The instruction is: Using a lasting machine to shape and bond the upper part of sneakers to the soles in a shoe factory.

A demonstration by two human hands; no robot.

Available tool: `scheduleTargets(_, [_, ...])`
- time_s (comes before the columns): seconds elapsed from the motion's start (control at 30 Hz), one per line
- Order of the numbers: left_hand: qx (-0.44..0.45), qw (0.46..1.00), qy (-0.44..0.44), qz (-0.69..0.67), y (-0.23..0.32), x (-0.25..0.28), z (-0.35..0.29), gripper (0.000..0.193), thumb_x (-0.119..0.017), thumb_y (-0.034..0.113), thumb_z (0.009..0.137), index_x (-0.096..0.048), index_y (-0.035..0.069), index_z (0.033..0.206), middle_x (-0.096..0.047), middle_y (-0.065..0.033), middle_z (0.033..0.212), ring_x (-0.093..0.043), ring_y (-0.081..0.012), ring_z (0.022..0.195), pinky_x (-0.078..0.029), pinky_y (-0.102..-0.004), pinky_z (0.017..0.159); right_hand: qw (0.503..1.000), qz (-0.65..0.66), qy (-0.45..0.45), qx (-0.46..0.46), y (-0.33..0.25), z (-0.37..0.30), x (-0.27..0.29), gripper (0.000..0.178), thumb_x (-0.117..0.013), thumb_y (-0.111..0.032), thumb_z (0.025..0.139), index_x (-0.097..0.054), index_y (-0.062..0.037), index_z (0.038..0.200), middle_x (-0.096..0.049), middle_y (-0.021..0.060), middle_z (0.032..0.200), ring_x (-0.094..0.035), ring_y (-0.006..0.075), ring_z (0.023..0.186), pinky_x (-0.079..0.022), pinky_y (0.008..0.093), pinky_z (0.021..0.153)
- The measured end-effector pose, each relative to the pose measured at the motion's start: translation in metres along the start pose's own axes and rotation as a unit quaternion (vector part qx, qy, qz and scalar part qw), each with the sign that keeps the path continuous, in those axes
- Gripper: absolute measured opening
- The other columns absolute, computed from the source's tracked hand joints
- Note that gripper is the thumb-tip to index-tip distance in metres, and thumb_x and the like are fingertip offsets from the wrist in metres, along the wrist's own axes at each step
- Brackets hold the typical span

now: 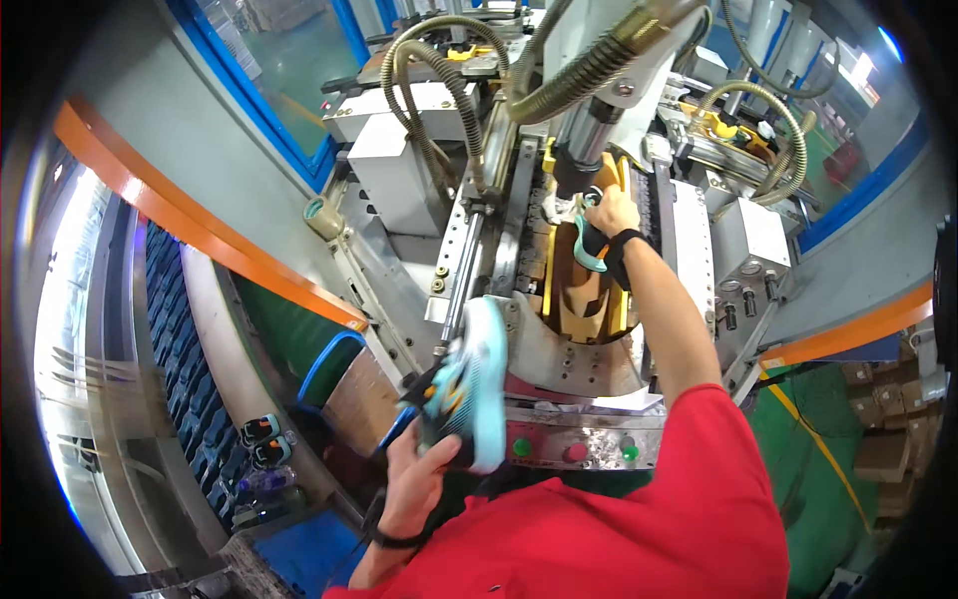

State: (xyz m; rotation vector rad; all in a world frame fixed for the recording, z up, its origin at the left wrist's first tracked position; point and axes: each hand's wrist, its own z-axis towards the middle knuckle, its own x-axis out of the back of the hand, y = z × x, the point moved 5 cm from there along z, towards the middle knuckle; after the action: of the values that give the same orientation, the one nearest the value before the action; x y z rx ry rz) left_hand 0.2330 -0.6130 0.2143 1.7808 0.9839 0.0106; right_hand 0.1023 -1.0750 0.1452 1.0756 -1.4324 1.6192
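My left hand (414, 484) is closed on a sneaker (484, 374) with a thick light blue sole and a dark upper with orange accents; the sneaker is tilted and blurred, in front of the machine's left side. My right hand (613, 212) reaches into the machine, below its dark vertical press cylinder (582, 150), with fingers closed on a teal-and-black shoe (590, 245). That shoe sits over a brown mould (584, 299) between yellow side plates, and the hand partly hides it. A whitish crumpled piece (559, 208) lies just left of the fingers.
Metal hoses (589, 75) arch over the machine. On its front panel are green buttons (522, 447) and a red button (576, 452). A pair of dark shoes (264, 441) and a bottle (267, 479) lie by the left conveyor. Cardboard boxes (883, 454) are stacked at right.
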Motion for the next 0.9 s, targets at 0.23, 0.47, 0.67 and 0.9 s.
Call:
scheduleTargets(0.23, [-0.111, 0.963, 0.245, -0.034, -0.007, 0.095, -0.080, 0.037, -0.065, 0.009, 0.088, -0.054, -0.002, 0.122, -0.065, -0.0089, 0.107, -0.067, -0.0176, 0.087, -0.057, -0.0293, 0.068, 0.999, 0.011, 0.035, -0.012, 0.003, -0.008, -0.053, 0.050, -0.057, -0.016, 0.082, -0.043, 0.0025, 0.126, -0.067, 0.0262, 0.096, -0.068, 0.0401, 0.090, -0.054, 0.0471, 0.079])
scheduleTargets(0.47, [-0.133, 0.952, 0.262, -0.081, -0.045, 0.104, -0.097, 0.029, -0.066, 0.011, 0.089, -0.059, -0.001, 0.114, -0.067, -0.0078, 0.101, -0.068, -0.0171, 0.086, -0.057, -0.0284, 0.064, 0.935, 0.166, 0.002, 0.313, -0.054, -0.249, 0.049, 0.013, -0.055, -0.009, 0.086, -0.062, -0.0043, 0.096, -0.064, 0.0170, 0.085, -0.062, 0.0375, 0.073, -0.051, 0.0447, 0.067])
scheduleTargets(0.67, [-0.105, 0.962, 0.243, -0.069, -0.055, 0.077, -0.103, 0.030, -0.066, 0.011, 0.088, -0.058, -0.003, 0.113, -0.067, -0.0091, 0.101, -0.069, -0.0185, 0.085, -0.058, -0.0303, 0.067, 0.898, 0.195, -0.125, 0.374, -0.007, -0.382, -0.098, 0.013, -0.063, -0.016, 0.084, -0.062, -0.0063, 0.092, -0.061, 0.0115, 0.092, -0.062, 0.0316, 0.088, -0.053, 0.0423, 0.068])
scheduleTargets(0.9, [-0.105, 0.953, 0.277, -0.069, -0.068, 0.068, -0.123, 0.026, -0.065, 0.013, 0.089, -0.059, -0.001, 0.110, -0.068, -0.0083, 0.096, -0.068, -0.0168, 0.077, -0.055, -0.0266, 0.059, 0.890, 0.150, -0.154, 0.402, 0.024, -0.398, -0.178, 0.014, -0.056, -0.021, 0.089, -0.057, -0.0110, 0.099, -0.053, 0.0097, 0.099, -0.056, 0.0298, 0.101, -0.051, 0.0444, 0.078])
